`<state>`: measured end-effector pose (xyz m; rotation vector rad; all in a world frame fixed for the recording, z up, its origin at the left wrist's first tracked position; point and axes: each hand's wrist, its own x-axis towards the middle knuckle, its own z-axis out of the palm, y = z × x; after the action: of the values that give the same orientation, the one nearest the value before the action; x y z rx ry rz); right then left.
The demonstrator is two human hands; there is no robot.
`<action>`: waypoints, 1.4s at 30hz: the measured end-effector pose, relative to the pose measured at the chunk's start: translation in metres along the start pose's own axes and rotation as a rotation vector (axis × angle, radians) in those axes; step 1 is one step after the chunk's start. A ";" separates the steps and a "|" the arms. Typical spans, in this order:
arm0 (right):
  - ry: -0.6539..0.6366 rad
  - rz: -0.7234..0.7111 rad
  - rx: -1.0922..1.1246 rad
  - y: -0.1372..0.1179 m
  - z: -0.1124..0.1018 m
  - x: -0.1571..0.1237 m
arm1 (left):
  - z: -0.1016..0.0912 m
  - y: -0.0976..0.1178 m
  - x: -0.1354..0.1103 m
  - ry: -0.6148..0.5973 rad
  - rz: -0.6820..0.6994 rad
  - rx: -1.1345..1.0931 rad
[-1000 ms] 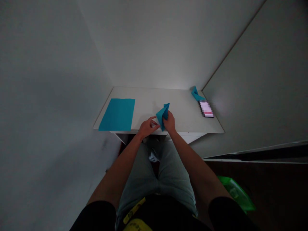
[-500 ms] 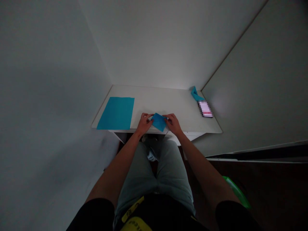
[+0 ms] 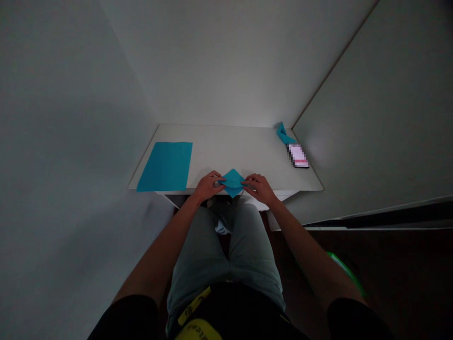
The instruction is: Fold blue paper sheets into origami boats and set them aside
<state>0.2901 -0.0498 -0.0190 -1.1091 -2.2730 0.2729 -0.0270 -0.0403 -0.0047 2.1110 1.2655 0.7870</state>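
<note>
A small folded blue paper (image 3: 232, 181), diamond-shaped, lies at the front edge of the white table (image 3: 233, 151). My left hand (image 3: 208, 185) pinches its left corner with curled fingers. My right hand (image 3: 259, 187) pinches its right corner the same way. Both hands rest on the tabletop on either side of the paper.
A flat blue sheet (image 3: 165, 165) lies on the table's left part. At the back right corner sit a folded blue paper shape (image 3: 283, 134) and a phone (image 3: 298, 156). White walls close in on the table. A green object (image 3: 345, 274) lies on the dark floor to my right.
The folded paper, held up on edge by my right hand a second ago, now lies flat on the table. My left hand has joined, and both hands grip its side corners.
</note>
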 end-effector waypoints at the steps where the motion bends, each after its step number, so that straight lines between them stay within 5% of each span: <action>1: 0.009 0.018 0.023 -0.001 0.001 0.000 | -0.001 0.000 0.001 0.001 -0.003 -0.007; 10: 0.093 0.349 0.057 -0.006 0.014 0.022 | 0.008 0.014 0.015 0.159 -0.260 0.053; 16: -0.065 0.143 -0.131 -0.018 0.014 0.017 | 0.015 0.017 0.011 0.181 -0.092 0.181; 22: -0.187 -0.003 -0.154 -0.019 0.004 0.001 | 0.005 0.009 -0.006 -0.047 0.196 0.299; 27: -0.242 -0.078 -0.075 -0.018 -0.003 -0.013 | -0.001 0.010 -0.025 -0.154 0.216 0.368; 31: -0.127 0.047 0.096 -0.019 -0.005 -0.006 | 0.000 0.014 -0.020 -0.126 0.165 0.220; 36: 0.121 0.309 0.385 -0.015 -0.009 0.030 | -0.009 0.015 0.015 0.060 -0.095 -0.140; 42: 0.110 0.367 0.403 0.014 0.008 0.055 | -0.001 0.002 0.041 0.130 -0.143 -0.170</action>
<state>0.2686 0.0020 -0.0084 -1.2741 -1.8000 0.7592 -0.0106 -0.0037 0.0056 1.8382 1.3499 0.9460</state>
